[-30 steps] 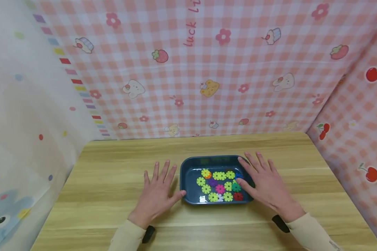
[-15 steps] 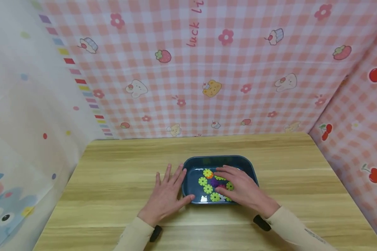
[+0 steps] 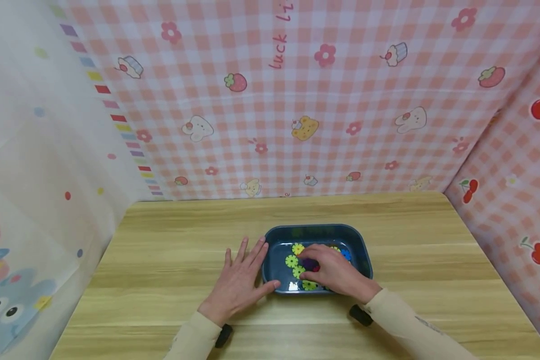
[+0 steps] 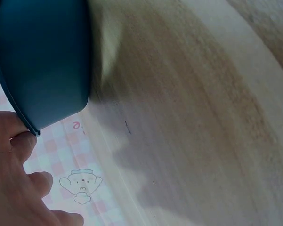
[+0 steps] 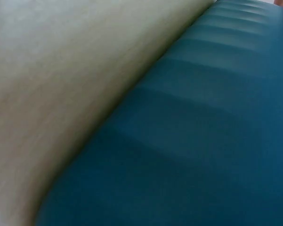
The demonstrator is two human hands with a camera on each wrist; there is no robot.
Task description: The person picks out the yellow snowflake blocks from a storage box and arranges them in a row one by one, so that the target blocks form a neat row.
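In the head view, a dark blue tray (image 3: 276, 289) holds several small notched plastic discs, mostly yellow-green, such as the yellow-green disc (image 3: 291, 261) at the left. My left hand (image 3: 236, 287) lies against the tray's left side, fingers spread and straight, thumb and fingertips at the rim. In the left wrist view, the left fingers (image 4: 23, 148) touch the rim corner. My right hand (image 3: 335, 267) reaches inside over the discs. Its thumb and fingers curve apart around a purple disc (image 3: 309, 264), and a pink disc (image 3: 316, 268) shows beside it. The palm hides other discs.
The tray stands on a wood-grain table (image 3: 184, 240). A pink checked cloth (image 3: 270, 100) hangs behind it, with more cloth at both sides. A blue disc (image 3: 345, 255) lies near the tray's right end. The tray's outer wall (image 5: 188, 132) fills much of the right wrist view.
My right hand has moved left from the tray's right rim to over the discs, its fingers drawing closer together. My left hand has shifted slightly right, its fingertips now against the rim.
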